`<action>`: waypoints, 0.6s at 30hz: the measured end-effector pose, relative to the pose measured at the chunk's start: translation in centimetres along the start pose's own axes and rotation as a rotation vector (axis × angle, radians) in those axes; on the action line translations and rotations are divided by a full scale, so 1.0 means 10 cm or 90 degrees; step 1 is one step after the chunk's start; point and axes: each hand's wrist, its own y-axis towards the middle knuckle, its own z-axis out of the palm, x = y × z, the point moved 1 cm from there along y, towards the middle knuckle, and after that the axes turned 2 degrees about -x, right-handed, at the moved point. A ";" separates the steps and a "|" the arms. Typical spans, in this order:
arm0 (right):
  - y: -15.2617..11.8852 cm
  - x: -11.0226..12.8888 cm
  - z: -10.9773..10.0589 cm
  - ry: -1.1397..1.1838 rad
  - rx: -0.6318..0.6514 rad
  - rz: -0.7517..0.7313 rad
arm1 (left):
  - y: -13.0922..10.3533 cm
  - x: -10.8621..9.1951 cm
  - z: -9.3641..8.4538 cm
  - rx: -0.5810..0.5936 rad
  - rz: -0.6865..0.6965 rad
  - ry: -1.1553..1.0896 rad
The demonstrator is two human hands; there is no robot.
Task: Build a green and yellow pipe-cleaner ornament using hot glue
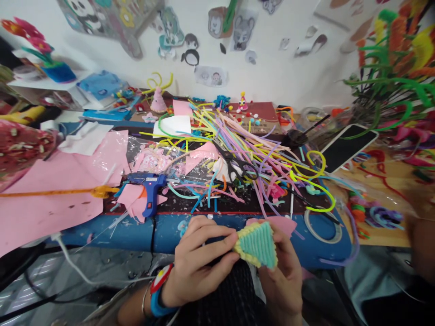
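Observation:
Between my two hands, in front of the table's edge, is a small triangular pipe-cleaner piece [258, 245], ribbed teal in the middle with a pale yellow border. My left hand [204, 256] pinches its narrow yellow corner between thumb and fingers. A blue and red watch is on that wrist. My right hand [285, 276] grips the wide teal side, with the fingers partly hidden behind the piece. Just beyond lies a pink sheet scrap [283, 224]. A blue glue gun [151, 192] rests on the table to the left.
Loose coloured pipe cleaners [234, 136] cover the table's middle, with black scissors [234, 165] on them. A tape roll [322, 225] sits by the right edge. A phone [350, 147] leans near the pipe-cleaner bouquet [390, 86]. Pink sheets [68, 190] spread over the left side.

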 end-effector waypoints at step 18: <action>-0.03 0.06 0.20 -0.090 0.018 -0.059 | -0.08 0.10 0.09 -0.093 -0.044 0.007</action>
